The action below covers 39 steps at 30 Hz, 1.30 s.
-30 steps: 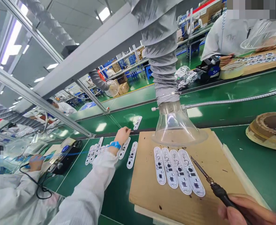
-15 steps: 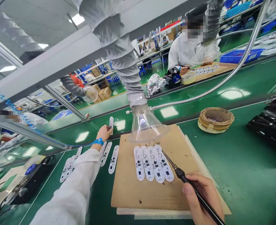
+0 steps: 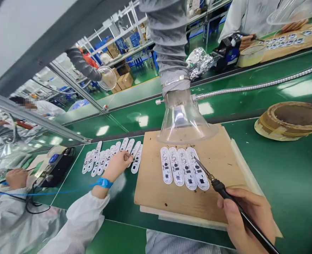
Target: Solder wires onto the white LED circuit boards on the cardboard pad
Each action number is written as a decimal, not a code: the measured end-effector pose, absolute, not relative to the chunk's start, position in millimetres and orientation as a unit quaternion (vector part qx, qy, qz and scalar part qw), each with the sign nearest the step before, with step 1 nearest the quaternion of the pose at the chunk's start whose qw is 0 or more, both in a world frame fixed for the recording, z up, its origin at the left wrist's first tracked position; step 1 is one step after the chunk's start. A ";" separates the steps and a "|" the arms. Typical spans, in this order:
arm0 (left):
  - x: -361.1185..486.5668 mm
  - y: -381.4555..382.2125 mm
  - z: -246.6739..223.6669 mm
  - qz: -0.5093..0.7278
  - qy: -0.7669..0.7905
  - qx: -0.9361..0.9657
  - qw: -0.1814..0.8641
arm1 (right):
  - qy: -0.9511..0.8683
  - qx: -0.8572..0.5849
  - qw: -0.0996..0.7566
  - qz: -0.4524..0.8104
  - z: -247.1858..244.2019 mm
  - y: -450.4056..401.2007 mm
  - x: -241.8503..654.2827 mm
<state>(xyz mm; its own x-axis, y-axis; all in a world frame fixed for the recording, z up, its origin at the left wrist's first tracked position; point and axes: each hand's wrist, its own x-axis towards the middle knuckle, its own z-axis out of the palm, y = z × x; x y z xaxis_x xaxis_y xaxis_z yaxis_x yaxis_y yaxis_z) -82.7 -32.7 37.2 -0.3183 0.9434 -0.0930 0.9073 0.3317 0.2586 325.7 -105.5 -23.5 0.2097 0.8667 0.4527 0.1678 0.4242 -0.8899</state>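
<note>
Oblong white boards (image 3: pixel 187 169) on cardboard (image 3: pixel 151 176), right fingers (image 3: pixel 231 211) gripping slim soldering iron (image 3: pixel 219 187), left fingers (image 3: pixel 124 155) bent, grip unclear

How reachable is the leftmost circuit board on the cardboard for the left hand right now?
Likely yes. The left hand is among the loose circuit boards beside the cardboard, with nothing upright seemingly between it and the leftmost board; the soldering iron is at the row's right end.

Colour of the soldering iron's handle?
Black. The soldering iron, held in the right hand, shows its handle best in the head view.
</note>
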 end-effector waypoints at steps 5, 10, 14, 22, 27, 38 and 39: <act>-51.3 -53.0 44.3 0.165 0.788 0.562 0.192 | -0.556 -0.437 0.637 0.307 -23.1 -106.1 325.5; -0.7 -44.8 51.1 0.152 0.643 0.535 0.527 | -0.564 -0.465 0.610 0.306 -20.2 -107.7 323.6; 15.5 -17.5 36.6 0.220 0.507 0.527 0.646 | -0.571 -0.488 0.576 0.323 -19.9 -111.9 326.1; 11.7 2.1 6.0 0.430 0.496 0.530 0.537 | -0.507 -0.506 0.588 0.375 -17.8 -105.8 328.9; -7.2 -17.4 4.5 0.336 0.549 0.669 0.371 | -0.562 -0.468 0.549 0.406 -0.4 -93.4 324.4; -14.0 -32.8 8.4 0.282 0.567 0.713 0.301 | -0.629 -0.451 0.528 0.349 -9.8 -67.1 287.5; -14.0 -32.8 9.2 0.282 0.564 0.717 0.296 | -0.643 -0.438 0.523 0.348 -9.0 -66.7 287.9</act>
